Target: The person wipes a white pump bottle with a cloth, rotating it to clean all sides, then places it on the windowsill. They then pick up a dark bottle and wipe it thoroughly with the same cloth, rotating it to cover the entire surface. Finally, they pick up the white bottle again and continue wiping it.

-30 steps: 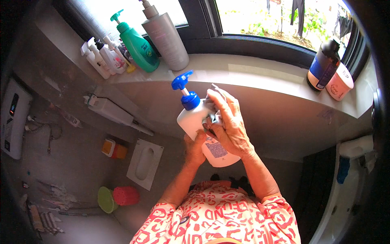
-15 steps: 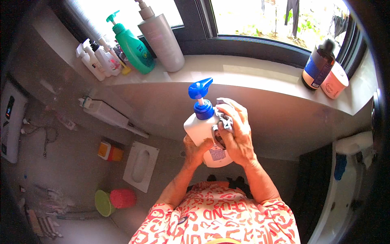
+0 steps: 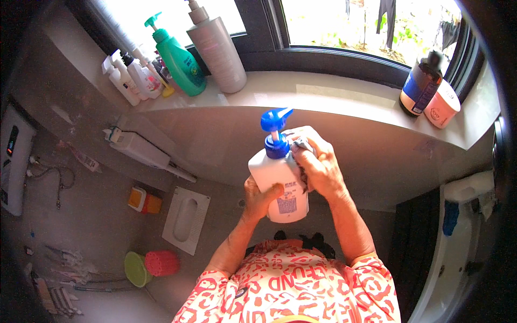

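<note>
While left hand (image 3: 258, 196) cups the pump bottle (image 3: 280, 183), right hand (image 3: 318, 164) presses it.

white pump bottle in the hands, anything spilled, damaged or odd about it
Nothing stands out. The white pump bottle is upright and whole, its blue pump head on, with no drips visible. The left hand supports it low down; the right hand presses a grey cloth against its shoulder.

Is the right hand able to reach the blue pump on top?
Probably yes. The right hand presses a grey cloth on the white bottle just beside the blue pump, with nothing between.
</note>
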`<action>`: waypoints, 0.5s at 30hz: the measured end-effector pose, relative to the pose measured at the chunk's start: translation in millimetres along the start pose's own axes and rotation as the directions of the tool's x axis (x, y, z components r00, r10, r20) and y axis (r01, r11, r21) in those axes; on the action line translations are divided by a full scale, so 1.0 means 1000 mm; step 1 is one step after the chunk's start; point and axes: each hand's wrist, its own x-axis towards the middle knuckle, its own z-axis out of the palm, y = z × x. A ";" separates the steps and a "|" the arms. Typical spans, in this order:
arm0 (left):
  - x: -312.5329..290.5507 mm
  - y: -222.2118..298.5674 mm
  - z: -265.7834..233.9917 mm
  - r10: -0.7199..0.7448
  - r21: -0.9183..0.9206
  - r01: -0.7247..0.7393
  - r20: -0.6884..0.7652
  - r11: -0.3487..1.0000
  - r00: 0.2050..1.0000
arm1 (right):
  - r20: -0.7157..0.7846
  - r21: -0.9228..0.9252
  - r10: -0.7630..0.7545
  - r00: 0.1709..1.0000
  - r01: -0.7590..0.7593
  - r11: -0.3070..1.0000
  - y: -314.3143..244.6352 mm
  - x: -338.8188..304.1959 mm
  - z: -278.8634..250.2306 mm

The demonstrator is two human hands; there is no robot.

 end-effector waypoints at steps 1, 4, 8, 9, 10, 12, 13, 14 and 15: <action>0.001 -0.001 0.001 -0.004 0.012 0.005 -0.050 1.000 0.999 | -0.029 0.314 0.347 0.937 -0.321 0.893 -0.015 0.002 0.003; 0.006 0.011 0.009 0.039 0.094 -0.027 -0.119 0.995 0.992 | -0.196 -0.026 0.177 0.964 -0.186 0.982 -0.027 -0.014 0.026; 0.004 0.010 0.009 0.042 0.132 -0.021 -0.156 0.991 0.987 | -0.252 0.010 0.238 0.938 -0.244 0.970 -0.033 -0.030 0.043; 0.004 0.011 0.008 0.047 0.155 -0.022 -0.165 0.988 0.985 | -0.246 0.090 0.293 0.924 -0.279 0.956 -0.031 -0.035 0.046; 0.004 0.003 0.003 0.013 0.031 -0.007 -0.202 1.000 0.979 | -0.237 0.170 0.346 0.908 -0.312 0.935 -0.030 -0.041 0.050; 0.006 0.007 0.001 0.083 -0.064 -0.099 -0.223 0.993 0.971 | -0.086 0.287 0.483 0.871 -0.442 0.850 -0.028 -0.054 0.051; 0.007 0.009 -0.001 0.117 -0.110 -0.146 -0.238 0.983 0.964 | -0.041 0.355 0.518 0.854 -0.472 0.807 -0.028 -0.056 0.049; 0.008 0.011 -0.002 0.113 -0.154 -0.150 -0.225 0.977 0.968 | 0.006 0.420 0.549 0.836 -0.500 0.757 -0.029 -0.058 0.047; 0.008 0.012 -0.005 0.105 -0.163 -0.145 -0.231 0.976 0.967 | 0.057 0.480 0.574 0.817 -0.527 0.702 -0.031 -0.059 0.045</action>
